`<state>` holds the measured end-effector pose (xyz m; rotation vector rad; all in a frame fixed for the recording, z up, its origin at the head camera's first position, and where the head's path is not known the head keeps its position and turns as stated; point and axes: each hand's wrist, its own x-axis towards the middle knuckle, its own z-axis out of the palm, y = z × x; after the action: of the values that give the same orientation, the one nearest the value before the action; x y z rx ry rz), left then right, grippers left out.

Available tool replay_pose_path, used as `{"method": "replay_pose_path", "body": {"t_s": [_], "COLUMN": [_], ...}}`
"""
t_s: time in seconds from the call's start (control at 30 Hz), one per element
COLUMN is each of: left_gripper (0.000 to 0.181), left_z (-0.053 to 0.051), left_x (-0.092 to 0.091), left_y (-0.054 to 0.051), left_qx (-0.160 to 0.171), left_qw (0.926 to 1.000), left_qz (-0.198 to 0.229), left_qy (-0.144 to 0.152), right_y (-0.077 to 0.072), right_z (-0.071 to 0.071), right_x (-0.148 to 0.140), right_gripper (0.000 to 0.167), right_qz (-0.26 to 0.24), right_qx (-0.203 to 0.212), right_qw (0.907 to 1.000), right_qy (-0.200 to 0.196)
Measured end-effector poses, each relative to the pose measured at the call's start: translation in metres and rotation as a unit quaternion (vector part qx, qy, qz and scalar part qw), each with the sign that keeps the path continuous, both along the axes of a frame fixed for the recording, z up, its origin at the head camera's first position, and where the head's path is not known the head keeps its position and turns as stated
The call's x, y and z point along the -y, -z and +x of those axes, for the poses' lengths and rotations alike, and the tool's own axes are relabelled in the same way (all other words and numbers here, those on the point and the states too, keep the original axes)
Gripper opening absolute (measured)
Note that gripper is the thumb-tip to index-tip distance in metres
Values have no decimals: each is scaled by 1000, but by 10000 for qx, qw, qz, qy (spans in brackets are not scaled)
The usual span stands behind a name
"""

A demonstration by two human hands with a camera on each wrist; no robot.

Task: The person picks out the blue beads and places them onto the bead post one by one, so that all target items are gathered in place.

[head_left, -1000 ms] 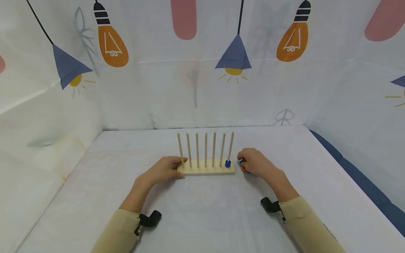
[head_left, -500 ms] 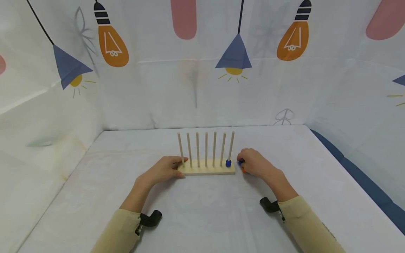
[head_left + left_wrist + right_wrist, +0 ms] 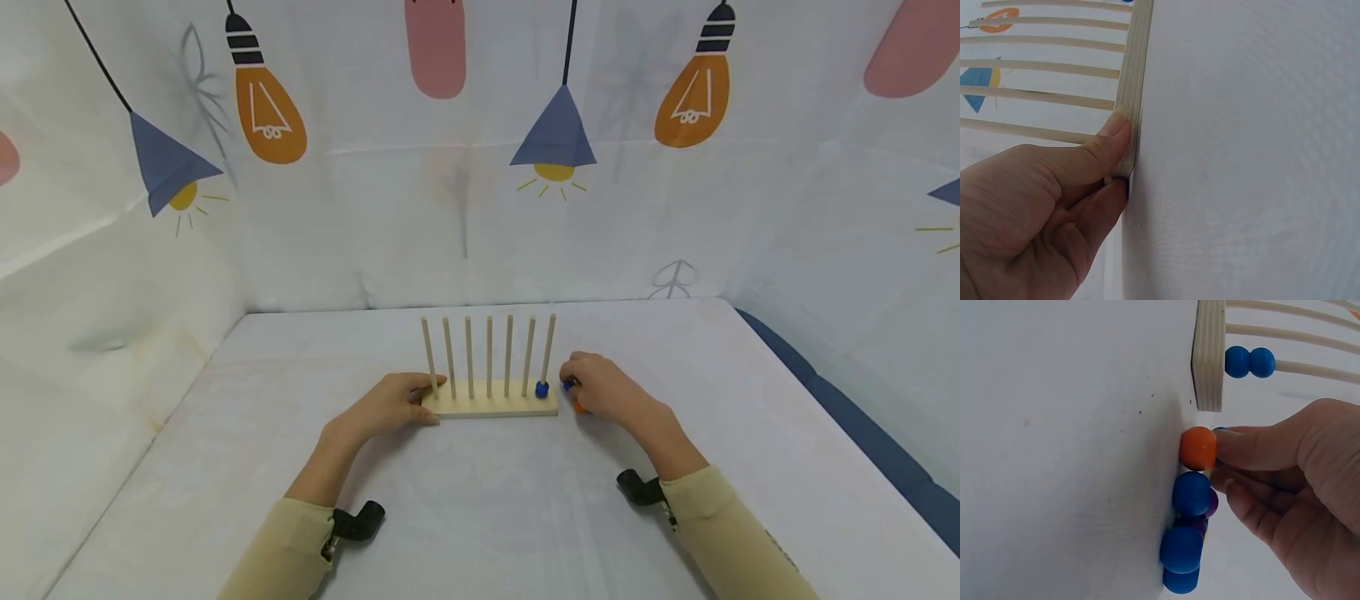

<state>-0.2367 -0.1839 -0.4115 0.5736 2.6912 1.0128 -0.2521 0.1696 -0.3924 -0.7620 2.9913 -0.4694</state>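
A wooden bead stand [image 3: 491,407] with several upright pegs stands on the white table. My left hand [image 3: 386,404] grips its left end, the thumb on the front edge in the left wrist view. Two blue beads [image 3: 1250,362] are threaded on the rightmost peg, down against the base. Just right of the stand, my right hand [image 3: 606,387] reaches down among loose beads. Its thumb and fingers pinch a blue bead [image 3: 1221,429], mostly hidden behind the thumb. Beside the thumb tip lies an orange bead [image 3: 1197,449], with blue beads [image 3: 1180,549] and a purple bead [image 3: 1210,503] nearby.
White cloth covers the table [image 3: 480,517]. A white curtain [image 3: 405,225] printed with lamps and bulbs closes off the back and sides. Dark blue fabric [image 3: 855,417] shows beyond the right table edge. Black wrist mounts [image 3: 358,522] sit on the sleeves.
My right fingers have shifted slightly among the beads, and the orange bead shows less beneath them in the head view. The left hand and the stand have stayed in place.
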Motion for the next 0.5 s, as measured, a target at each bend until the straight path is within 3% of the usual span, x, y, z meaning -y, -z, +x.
{"method": "replay_pose_path", "body": {"t_s": [0.5], "left_gripper": [63], "left_z": [-1], "left_x": [-1], "left_y": [2], "left_qx": [-73], "left_qw": [9996], "left_qz": [-252], "left_qy": [-53], "right_y": [-9], "right_z": [2], "right_x": [2], "right_gripper": [21], "right_qz": [-379], "right_qx": [-385], "right_qw": [9985], "right_qy": [-70]}}
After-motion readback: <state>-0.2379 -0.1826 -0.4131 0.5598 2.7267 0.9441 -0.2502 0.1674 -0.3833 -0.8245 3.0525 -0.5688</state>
